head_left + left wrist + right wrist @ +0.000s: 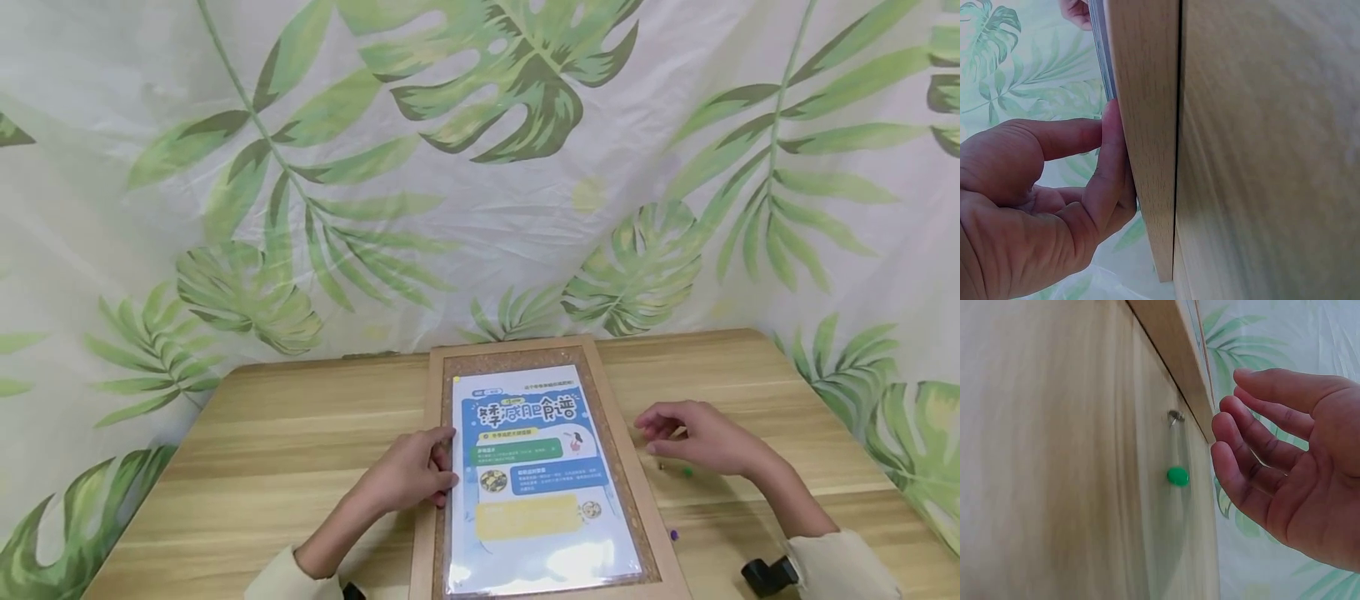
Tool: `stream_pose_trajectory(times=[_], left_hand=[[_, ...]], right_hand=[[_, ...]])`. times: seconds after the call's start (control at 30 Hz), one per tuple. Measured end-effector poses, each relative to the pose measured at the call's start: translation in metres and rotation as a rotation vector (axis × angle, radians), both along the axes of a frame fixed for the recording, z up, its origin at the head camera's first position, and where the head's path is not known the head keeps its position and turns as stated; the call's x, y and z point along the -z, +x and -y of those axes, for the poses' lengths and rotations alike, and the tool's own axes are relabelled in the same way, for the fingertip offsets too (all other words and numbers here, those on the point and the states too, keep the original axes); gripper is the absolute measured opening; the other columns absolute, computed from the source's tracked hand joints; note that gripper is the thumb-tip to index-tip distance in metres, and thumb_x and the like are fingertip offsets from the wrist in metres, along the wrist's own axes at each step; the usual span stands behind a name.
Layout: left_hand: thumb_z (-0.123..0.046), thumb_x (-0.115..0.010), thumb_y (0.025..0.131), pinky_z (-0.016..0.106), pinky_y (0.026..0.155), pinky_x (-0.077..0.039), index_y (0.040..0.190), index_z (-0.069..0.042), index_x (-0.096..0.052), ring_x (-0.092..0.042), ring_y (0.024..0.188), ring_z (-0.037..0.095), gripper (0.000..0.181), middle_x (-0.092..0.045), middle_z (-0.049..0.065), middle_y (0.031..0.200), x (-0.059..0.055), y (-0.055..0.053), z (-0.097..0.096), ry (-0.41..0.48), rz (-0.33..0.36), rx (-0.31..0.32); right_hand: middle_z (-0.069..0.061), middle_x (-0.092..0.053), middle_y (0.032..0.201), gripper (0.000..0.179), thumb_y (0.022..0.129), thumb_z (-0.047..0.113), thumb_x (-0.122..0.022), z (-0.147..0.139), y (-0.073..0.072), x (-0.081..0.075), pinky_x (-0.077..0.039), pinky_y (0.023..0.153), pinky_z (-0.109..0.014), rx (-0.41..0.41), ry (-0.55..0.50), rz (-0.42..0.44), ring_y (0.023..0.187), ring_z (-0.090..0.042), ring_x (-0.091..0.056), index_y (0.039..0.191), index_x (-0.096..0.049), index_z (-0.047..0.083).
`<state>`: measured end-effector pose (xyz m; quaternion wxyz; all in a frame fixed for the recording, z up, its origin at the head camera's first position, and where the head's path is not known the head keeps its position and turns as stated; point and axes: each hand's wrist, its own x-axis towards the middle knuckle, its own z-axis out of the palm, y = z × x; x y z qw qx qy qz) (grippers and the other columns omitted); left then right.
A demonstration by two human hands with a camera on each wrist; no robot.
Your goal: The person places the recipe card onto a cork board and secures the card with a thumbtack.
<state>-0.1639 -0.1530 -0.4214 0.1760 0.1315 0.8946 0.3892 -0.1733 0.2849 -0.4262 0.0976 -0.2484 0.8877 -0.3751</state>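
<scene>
A printed poster (536, 492) in a glossy clear sheet lies on a wood-framed cork board (510, 357), with a yellow pushpin (456, 379) at its top left corner. My left hand (411, 471) rests at the poster's left edge. Its thumb and fingertips touch the sheet and the board's wooden frame (1147, 125). To the right of the board, my right hand (690, 437) hovers over the table with loosely bent fingers and nothing between them. Beside it lie a green pushpin (1177, 476) and a small metallic-looking pin (1174, 417).
A purple pushpin (673, 535) lies on the wooden table (300, 425) near the board's right side. Behind the table hangs a leaf-patterned cloth (487, 208). Black wrist gear (768, 575) sits by the right sleeve.
</scene>
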Motion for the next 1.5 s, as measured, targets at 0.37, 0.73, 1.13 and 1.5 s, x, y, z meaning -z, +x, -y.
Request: stream_pose_trajectory(times=[0.37,0.73,1.13,1.5], left_hand=[[0.003,-0.078,0.093,0.023,0.051,-0.049,0.157,0.011,-0.044,-0.068,0.06,0.015,0.072,-0.064,0.007,0.085,0.0,0.001,0.0,-0.016,0.01,-0.008],[0.002,-0.078,0.093,0.023,0.051,-0.049,0.157,0.01,-0.044,-0.067,0.06,0.015,0.073,-0.063,0.007,0.085,-0.003,0.004,-0.001,-0.005,0.004,-0.007],[0.004,-0.078,0.093,0.022,0.051,-0.048,0.156,0.011,-0.046,-0.067,0.06,0.015,0.071,-0.063,0.008,0.084,-0.004,0.004,-0.002,-0.012,-0.006,-0.012],[0.003,-0.079,0.093,0.022,0.051,-0.048,0.156,0.01,-0.045,-0.067,0.06,0.015,0.073,-0.063,0.008,0.084,-0.003,0.005,-0.001,-0.015,-0.003,-0.016]], right_hand=[[-0.003,-0.076,0.106,0.026,0.099,0.012,-0.076,-0.02,0.009,0.008,-0.058,0.079,-0.024,-0.014,0.023,0.009,0.093,0.001,-0.065,0.122,-0.072,-0.001],[0.0,-0.076,0.105,0.028,0.098,0.016,-0.079,-0.026,0.012,0.008,-0.058,0.077,-0.023,-0.021,0.071,-0.001,0.092,0.005,-0.064,0.12,-0.073,0.001],[0.001,-0.076,0.101,0.022,0.093,0.004,-0.08,-0.036,0.015,0.017,-0.058,0.073,-0.023,-0.078,0.053,-0.099,0.089,0.004,-0.064,0.114,-0.073,0.002],[0.01,-0.07,0.094,0.022,0.091,0.005,-0.083,-0.041,0.023,0.026,-0.054,0.068,-0.022,-0.056,0.071,-0.105,0.084,0.006,-0.059,0.11,-0.074,0.008]])
